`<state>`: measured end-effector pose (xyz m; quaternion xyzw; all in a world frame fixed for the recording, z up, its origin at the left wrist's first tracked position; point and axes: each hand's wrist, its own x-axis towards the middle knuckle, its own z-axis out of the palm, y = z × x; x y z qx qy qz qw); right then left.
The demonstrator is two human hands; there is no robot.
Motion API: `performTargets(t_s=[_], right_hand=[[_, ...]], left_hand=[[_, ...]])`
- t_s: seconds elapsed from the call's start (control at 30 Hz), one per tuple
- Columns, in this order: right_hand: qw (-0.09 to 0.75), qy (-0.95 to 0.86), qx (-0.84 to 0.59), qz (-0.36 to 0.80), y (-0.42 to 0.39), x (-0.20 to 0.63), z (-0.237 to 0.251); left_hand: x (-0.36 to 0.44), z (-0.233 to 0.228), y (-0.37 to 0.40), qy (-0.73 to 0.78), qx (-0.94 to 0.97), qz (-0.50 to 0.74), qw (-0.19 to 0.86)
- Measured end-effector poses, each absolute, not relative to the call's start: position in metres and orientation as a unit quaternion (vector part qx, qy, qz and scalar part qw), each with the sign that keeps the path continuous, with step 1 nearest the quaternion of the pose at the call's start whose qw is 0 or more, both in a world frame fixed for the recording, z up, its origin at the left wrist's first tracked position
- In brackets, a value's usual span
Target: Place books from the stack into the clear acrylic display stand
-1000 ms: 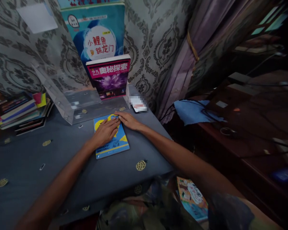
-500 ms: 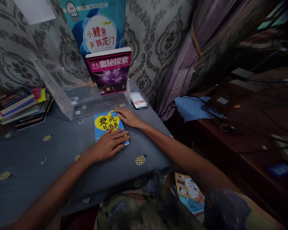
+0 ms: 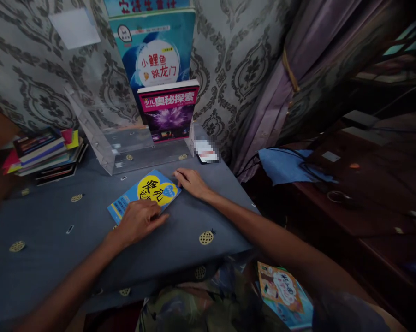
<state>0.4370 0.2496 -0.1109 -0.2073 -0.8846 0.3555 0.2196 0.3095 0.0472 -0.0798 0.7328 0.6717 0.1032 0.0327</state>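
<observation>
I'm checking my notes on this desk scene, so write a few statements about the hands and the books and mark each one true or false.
1. The left hand rests on the near edge of the blue book. True.
2. The blue book stands upright in the clear stand. False: it lies flat on the grey tablecloth, in front of the stand.
3. The right hand lies by the blue book's far right corner. True.
4. The pink book lies flat under the right hand. False: it stands upright in the stand, apart from both hands.
5. A pile of books sits at the left of the table. True.
</observation>
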Motion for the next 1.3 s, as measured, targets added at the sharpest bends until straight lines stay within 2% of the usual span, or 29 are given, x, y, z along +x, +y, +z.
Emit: performTargets(t_s=[0.23,0.67,1.3], right_hand=[[0.235,-0.864,-0.218,0.388,0.245,0.438,-0.112],[0.244,-0.874,-0.200,0.369,0.247,0.441,-0.107],[0.389,-0.810,-0.135,0.419,0.243,0.446,-0.099]], left_hand=[[0.333,-0.088,0.066,0.768,0.637,0.036,-0.058],[0.344,-0.091,0.073,0.772,0.633,0.009,-0.061],[0.349,-0.079,0.075,0.757,0.638,-0.040,-0.133]])
